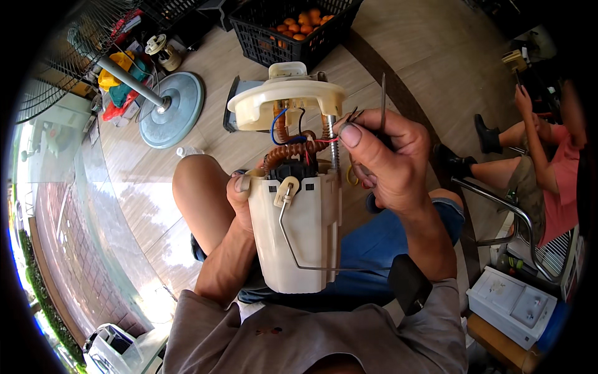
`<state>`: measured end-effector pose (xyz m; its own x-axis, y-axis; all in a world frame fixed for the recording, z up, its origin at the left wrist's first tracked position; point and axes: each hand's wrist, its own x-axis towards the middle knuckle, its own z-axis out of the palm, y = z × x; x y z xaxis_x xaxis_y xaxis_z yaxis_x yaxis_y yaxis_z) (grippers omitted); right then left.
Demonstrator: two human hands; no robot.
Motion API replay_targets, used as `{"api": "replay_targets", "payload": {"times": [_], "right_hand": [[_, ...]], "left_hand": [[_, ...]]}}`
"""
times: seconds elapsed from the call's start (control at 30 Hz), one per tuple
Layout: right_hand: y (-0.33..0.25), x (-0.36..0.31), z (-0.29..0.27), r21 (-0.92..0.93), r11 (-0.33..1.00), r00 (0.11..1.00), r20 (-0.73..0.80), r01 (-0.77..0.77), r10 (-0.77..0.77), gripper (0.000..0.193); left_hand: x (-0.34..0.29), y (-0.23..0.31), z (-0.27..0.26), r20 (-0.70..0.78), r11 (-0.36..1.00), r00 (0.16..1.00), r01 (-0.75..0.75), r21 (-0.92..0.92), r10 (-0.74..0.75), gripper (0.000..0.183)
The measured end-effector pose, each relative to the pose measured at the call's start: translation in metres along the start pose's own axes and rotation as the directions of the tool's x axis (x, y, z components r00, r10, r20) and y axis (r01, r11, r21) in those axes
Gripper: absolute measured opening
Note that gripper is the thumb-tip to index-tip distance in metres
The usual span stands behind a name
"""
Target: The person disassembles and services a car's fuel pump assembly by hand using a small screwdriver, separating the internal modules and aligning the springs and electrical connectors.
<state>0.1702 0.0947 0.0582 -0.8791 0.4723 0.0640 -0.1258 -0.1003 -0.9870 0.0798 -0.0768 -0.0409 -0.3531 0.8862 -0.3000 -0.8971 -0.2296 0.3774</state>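
Observation:
Upright before me is a cream-white fuel pump module (pixel 293 230), its round lid (pixel 289 100) raised above the body on a metal spring post (pixel 333 146). Brown corrugated hose (pixel 289 151) and a blue wire (pixel 274 128) run between lid and body. From the body's front a bent metal rod (pixel 283 227) leads to a black float (pixel 410 283). My left hand (pixel 240 199) grips the body's left side, most fingers hidden behind it. Beside the lid, my right hand (pixel 392 146) pinches a slim dark metal tool (pixel 383 93); a red wire (pixel 325 141) reaches its thumb tip.
A black crate (pixel 293 37) of orange fruit stands ahead on the floor. To the left are a fan's round base (pixel 171 109) and another pump module (pixel 163 51). At right, another person (pixel 548 168) sits near a metal-framed chair (pixel 523 215) and a white box (pixel 511 305).

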Motion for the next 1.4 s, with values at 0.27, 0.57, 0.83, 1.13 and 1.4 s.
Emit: {"api": "replay_targets", "payload": {"times": [0.27, 0.57, 0.83, 1.13, 1.4], "right_hand": [[0.003, 0.001, 0.004, 0.152, 0.986, 0.995, -0.067, -0.061, 0.072, 0.015], [0.000, -0.002, 0.002, -0.124, 0.992, 0.991, -0.131, 0.001, -0.017, 0.014], [-0.004, -0.001, -0.002, -0.154, 0.988, 0.993, -0.115, 0.018, -0.036, 0.013], [-0.014, -0.006, -0.006, -0.268, 0.963, 0.994, -0.088, 0.040, -0.066, 0.014], [-0.017, -0.007, -0.008, -0.300, 0.953, 0.994, -0.072, 0.052, -0.076, 0.013]], "left_hand": [[0.001, -0.006, 0.009, 0.042, 0.989, 0.989, -0.141, 0.033, 0.140, 0.072], [0.001, -0.006, 0.007, 0.064, 0.981, 0.990, -0.134, 0.138, 0.126, 0.083], [0.006, -0.007, 0.002, 0.106, 0.954, 0.989, -0.124, 0.273, 0.099, 0.129], [0.008, -0.008, -0.002, 0.097, 0.975, 0.993, -0.091, 0.204, 0.072, 0.124], [0.006, -0.005, 0.007, 0.158, 0.992, 0.986, -0.067, 0.109, 0.049, 0.120]]}}
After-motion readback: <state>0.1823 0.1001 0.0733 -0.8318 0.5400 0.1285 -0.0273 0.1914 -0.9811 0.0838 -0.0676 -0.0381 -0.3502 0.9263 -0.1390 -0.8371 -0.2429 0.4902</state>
